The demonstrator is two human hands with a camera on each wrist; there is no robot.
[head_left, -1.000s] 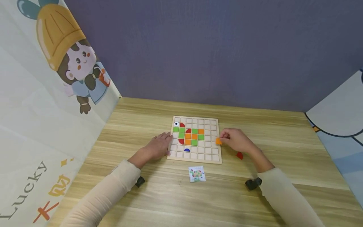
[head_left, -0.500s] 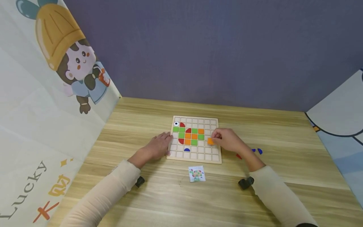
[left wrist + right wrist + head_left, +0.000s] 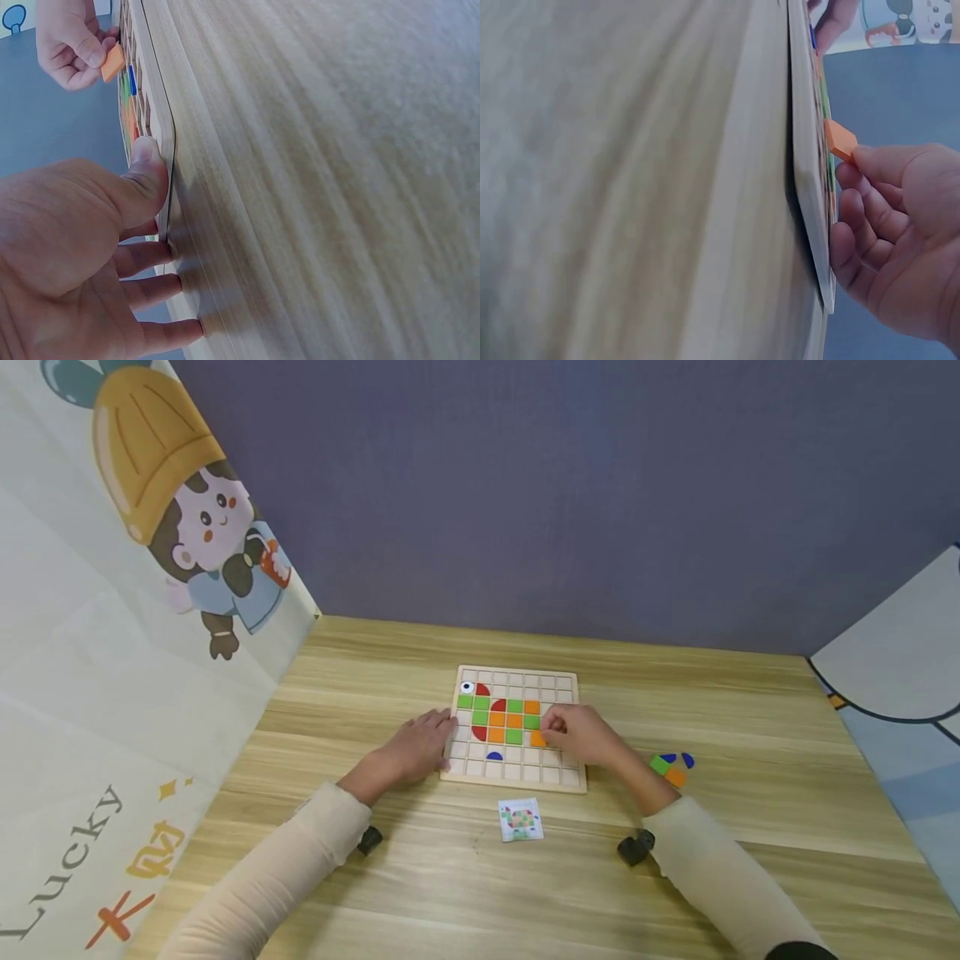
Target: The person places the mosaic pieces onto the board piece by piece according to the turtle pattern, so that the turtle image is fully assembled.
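My right hand [image 3: 579,732] pinches an orange square tile [image 3: 537,739] between thumb and fingertips, over the right part of the wooden grid board [image 3: 525,784]. The right wrist view shows the tile [image 3: 841,140] tilted, one corner close to the board's surface. On the board lie green [image 3: 513,737], orange [image 3: 514,721] and red tiles, a round eye tile [image 3: 467,687] and a blue half-round tile [image 3: 494,756]. My left hand [image 3: 417,747] rests at the board's left edge. Its thumb [image 3: 148,161] lies on the rim, and its straight fingers reach along the side to the table.
Right of my right forearm, loose tiles lie on the table [image 3: 450,893]: a green one [image 3: 660,765], an orange one [image 3: 676,777] and two blue ones [image 3: 687,760]. A small printed pattern card [image 3: 521,820] sits in front of the board. A dark wall [image 3: 525,510] stands behind.
My right hand has carried the orange tile leftward from the board's right rim to beside the coloured tiles. Loose tiles behind the forearm have come into view. The left hand stays put.
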